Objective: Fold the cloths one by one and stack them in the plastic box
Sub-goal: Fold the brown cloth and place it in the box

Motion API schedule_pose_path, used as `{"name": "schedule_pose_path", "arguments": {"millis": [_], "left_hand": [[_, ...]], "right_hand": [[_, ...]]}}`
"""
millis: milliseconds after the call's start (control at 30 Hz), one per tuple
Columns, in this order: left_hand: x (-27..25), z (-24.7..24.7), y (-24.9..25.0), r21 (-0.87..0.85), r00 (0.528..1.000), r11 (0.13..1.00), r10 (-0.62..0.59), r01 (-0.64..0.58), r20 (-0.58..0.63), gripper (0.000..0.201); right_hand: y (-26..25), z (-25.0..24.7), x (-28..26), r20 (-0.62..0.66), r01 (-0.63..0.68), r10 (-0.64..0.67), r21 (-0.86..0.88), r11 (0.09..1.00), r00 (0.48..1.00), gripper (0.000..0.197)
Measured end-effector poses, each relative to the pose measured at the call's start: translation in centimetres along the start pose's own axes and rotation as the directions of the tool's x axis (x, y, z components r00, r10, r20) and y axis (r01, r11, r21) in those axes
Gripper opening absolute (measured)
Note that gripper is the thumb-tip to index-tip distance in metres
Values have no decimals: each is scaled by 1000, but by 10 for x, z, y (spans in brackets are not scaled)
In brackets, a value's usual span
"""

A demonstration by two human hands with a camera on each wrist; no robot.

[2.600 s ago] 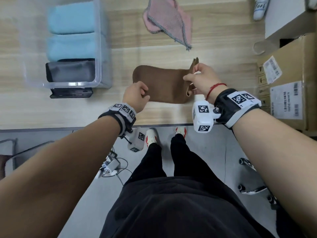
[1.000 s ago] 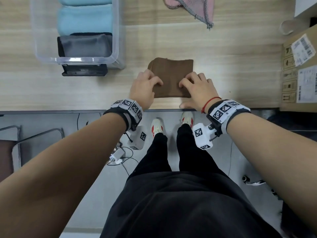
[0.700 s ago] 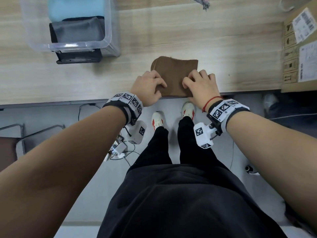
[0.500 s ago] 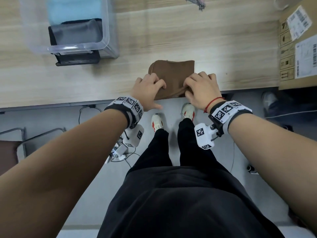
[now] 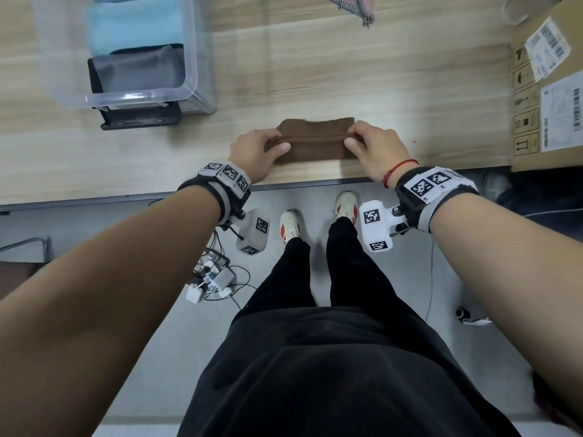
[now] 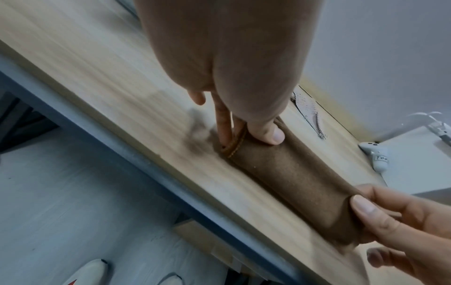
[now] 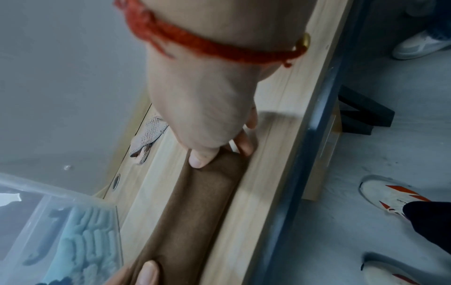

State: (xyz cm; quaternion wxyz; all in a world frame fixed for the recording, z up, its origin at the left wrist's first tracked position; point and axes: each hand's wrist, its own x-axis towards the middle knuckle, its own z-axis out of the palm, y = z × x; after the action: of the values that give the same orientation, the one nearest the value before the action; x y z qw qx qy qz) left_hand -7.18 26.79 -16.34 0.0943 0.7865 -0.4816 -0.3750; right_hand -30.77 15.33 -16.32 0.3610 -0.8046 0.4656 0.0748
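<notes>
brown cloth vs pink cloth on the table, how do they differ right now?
The brown cloth is being folded near the table's front edge, while the pink cloth lies at the far side, mostly out of frame. The left hand and right hand each pinch one end of the brown cloth; no hand touches the pink cloth. The brown cloth is plain; the pink cloth has a checked border. Both lie on the wooden table, outside the plastic box.

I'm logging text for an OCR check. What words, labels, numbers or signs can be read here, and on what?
Shipping labels on the cardboard box: barcodes and print, too small to read.
Handling pictograms on the box side: symbols only, no legible words.
Wrist bands: black-and-white square markers, no readable words.
White object on the table: looks like "Too", too blurred to be sure.
</notes>
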Motion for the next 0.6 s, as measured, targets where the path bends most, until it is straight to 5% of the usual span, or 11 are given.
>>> {"name": "schedule_pose_path", "arguments": {"millis": [233, 600], "left_hand": [[20, 5, -2, 15, 991, 992, -124, 125, -43, 40], [30, 11, 13, -37, 954, 964, -264, 262, -144, 33]], "right_hand": [[0, -3, 23, 2, -134, 134, 75, 988, 991, 28], [-8, -3, 36, -97, -283, 291, 81, 956, 952, 30]]}}
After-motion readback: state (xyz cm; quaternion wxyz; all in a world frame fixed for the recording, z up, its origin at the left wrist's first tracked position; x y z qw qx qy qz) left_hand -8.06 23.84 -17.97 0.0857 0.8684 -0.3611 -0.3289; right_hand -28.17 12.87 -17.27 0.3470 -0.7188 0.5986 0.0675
